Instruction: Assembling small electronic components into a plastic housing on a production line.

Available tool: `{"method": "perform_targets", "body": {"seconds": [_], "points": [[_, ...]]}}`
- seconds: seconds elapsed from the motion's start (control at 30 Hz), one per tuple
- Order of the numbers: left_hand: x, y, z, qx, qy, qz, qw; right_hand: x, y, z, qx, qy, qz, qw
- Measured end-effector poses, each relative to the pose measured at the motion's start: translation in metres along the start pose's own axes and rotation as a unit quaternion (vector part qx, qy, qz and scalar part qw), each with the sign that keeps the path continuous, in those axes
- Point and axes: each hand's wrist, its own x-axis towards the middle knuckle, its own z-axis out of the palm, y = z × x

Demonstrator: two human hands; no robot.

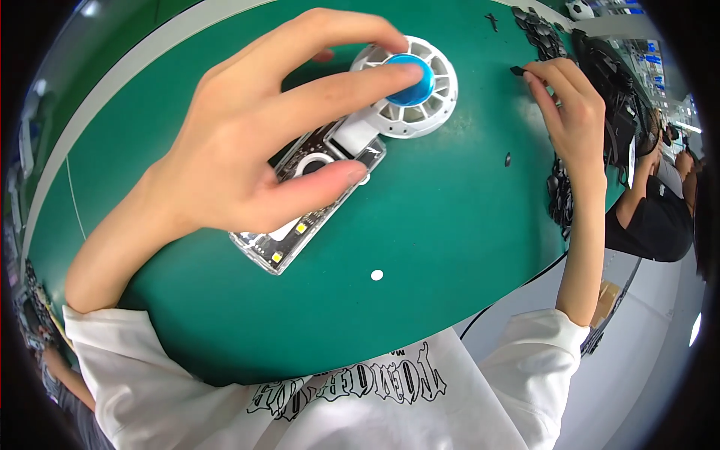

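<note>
A small handheld fan lies slantwise on the green table, with a white round grille [442,86], a blue centre cap [409,91] and a clear body [289,251] showing a circuit board. Across it my left hand [240,127] is laid, one fingertip on the blue cap, another at the grille's rim and the thumb along the body's edge. Its remaining fingers are mostly hidden. Farther right, my right hand [574,112] pinches a small black piece [517,71] between thumb and fingers, just above the table.
Small black parts [540,34] are heaped at the far right, with more black parts [559,195] below my right wrist. One loose dark piece [508,159] and a white disc [377,275] lie on the green table [435,225]. Another person [652,217] sits at the right.
</note>
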Motion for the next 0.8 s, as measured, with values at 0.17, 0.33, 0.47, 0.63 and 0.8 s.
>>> {"method": "perform_targets", "body": {"seconds": [0.17, 0.33, 0.47, 0.63, 0.8], "points": [[-0.010, -0.012, -0.004, 0.009, 0.004, -0.031, 0.999, 0.018, -0.049, -0.013, 0.117, 0.050, 0.071, 0.989], [-0.012, -0.014, -0.009, 0.001, 0.015, -0.062, 0.998, 0.032, -0.124, -0.044, 0.209, -0.023, 0.017, 0.978], [-0.014, -0.014, -0.009, -0.013, 0.021, -0.077, 0.997, 0.037, -0.150, -0.024, 0.137, -0.003, -0.009, 0.990], [-0.015, -0.016, -0.007, -0.024, 0.036, -0.087, 0.995, 0.045, -0.172, -0.022, 0.049, 0.012, 0.011, 0.999], [-0.015, -0.014, -0.003, -0.045, 0.049, -0.091, 0.994, 0.048, -0.188, -0.032, -0.024, 0.011, 0.037, 0.999]]}}
